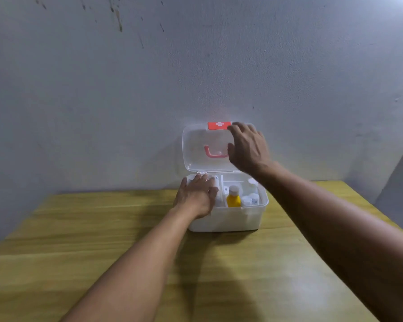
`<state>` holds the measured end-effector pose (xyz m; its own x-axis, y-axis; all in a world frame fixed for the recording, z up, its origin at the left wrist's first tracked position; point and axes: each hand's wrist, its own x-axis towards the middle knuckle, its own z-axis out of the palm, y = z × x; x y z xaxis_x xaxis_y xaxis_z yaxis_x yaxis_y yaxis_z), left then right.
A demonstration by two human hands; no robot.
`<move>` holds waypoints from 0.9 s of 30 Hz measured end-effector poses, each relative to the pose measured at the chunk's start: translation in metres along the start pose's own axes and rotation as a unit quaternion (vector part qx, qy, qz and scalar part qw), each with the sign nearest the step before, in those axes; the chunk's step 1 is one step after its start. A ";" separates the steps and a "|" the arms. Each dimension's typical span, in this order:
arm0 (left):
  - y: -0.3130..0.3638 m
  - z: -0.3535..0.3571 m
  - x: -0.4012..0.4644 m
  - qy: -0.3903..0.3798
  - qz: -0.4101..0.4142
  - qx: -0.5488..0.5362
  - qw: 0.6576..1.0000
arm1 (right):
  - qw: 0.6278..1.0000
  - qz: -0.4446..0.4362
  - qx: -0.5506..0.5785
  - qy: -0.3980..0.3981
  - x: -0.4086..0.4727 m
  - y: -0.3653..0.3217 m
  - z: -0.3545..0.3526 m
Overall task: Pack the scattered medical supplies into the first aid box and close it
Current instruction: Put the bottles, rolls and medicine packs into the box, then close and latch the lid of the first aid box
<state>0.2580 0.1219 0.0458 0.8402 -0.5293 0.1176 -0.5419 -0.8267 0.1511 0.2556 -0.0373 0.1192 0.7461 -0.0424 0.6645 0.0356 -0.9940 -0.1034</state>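
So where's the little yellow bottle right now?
The yellow bottle stands upright inside the open first aid box, near its front wall, just right of the left hand and beside small white containers.

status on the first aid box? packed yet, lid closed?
Packing looks done: the yellow bottle and white containers sit in the box, and no supplies show on the table. In hand: right hand is at the upright lid, left hand rests on the box's left side. Left: lowering the lid and latching it.

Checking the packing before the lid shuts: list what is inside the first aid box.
Inside the first aid box: a yellow bottle and small white containers. The left hand covers the left compartment.
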 end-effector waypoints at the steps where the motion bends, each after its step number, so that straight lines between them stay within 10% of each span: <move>1: -0.001 0.001 0.000 0.001 0.001 0.002 1.000 | 1.000 -0.004 -0.012 -0.003 0.013 0.002 0.000; 11: -0.006 0.009 0.002 0.060 0.000 -0.097 0.993 | 0.997 -0.055 -0.044 0.027 0.041 0.006 0.002; 16: -0.012 0.003 -0.022 0.426 -0.042 -0.343 0.836 | 0.991 -0.118 -0.035 0.043 -0.001 0.003 -0.036; 19: -0.019 -0.010 -0.027 0.491 -0.043 -0.348 0.798 | 0.990 -0.139 -0.025 0.004 -0.043 -0.002 -0.053; 27: -0.015 -0.015 -0.032 0.227 0.046 -0.266 0.936 | 0.989 -0.141 -0.016 -0.039 -0.133 -0.007 -0.029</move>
<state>0.2391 0.1541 0.0547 0.7608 -0.3585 0.5410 -0.6455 -0.5052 0.5729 0.1369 -0.0275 0.0537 0.7587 0.2447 0.6037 0.2308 -0.9676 0.1021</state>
